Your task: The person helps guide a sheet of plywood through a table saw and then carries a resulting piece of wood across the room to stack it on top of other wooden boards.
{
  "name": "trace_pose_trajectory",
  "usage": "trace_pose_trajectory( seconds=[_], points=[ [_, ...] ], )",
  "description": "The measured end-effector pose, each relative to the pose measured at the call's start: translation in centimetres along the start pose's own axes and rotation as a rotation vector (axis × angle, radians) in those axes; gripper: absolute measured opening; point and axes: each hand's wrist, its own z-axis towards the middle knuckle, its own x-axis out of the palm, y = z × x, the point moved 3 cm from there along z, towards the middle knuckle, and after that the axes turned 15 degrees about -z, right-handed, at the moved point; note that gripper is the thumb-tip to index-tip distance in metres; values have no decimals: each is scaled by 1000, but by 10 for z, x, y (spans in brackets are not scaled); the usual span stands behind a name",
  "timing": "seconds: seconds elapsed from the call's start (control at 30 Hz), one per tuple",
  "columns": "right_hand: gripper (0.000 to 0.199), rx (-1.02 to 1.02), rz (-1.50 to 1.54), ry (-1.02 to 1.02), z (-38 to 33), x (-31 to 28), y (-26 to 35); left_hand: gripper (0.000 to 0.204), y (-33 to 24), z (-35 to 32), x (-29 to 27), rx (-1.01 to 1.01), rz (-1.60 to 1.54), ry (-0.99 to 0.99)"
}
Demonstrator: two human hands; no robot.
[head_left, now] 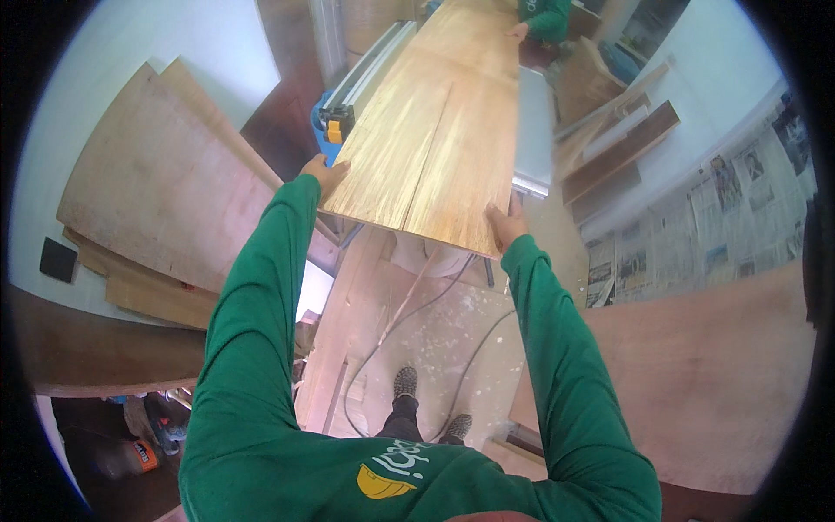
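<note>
Mid-feed over table saw (532,130); left hand (323,174), right hand (504,224) gripping plywood sheet (435,130) near corners; kerf apparently part-cut; next: steady, even push.

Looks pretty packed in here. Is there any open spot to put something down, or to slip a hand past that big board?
The dusty floor around the shoes is mostly bare, crossed only by cables. The grey saw table shows a bare strip right of the plywood board. It is crowded elsewhere: the left hand and right hand grip the board's near corners, the fence rail lines its left, and leaning panels fill the left wall.
</note>
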Motion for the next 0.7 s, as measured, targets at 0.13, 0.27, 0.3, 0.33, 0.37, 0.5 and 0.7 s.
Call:
trace_pose_trajectory(
  seconds=[0.13,0.27,0.3,0.33,0.37,0.5,0.7],
  points=[
    [83,8,-7,-26,-4,-8,-17,70,-15,-25,13,11,-254,79],
    [83,42,94,5,-4,2,-13,63,-6,-20,15,17,-626,197],
    [83,43,107,10,-4,2,-13,62,-1,-16,16,17,-621,213],
    [83,44,119,15,-3,3,-14,62,4,-10,15,17,-615,228],
    [83,47,125,19,-2,4,-14,62,9,-5,14,16,-609,244],
    [80,48,-3,-49,-3,-6,-19,62,7,-3,28,66,-624,260],
    [76,64,60,-42,-15,7,-6,60,27,1,14,114,-482,254]
  ],
)
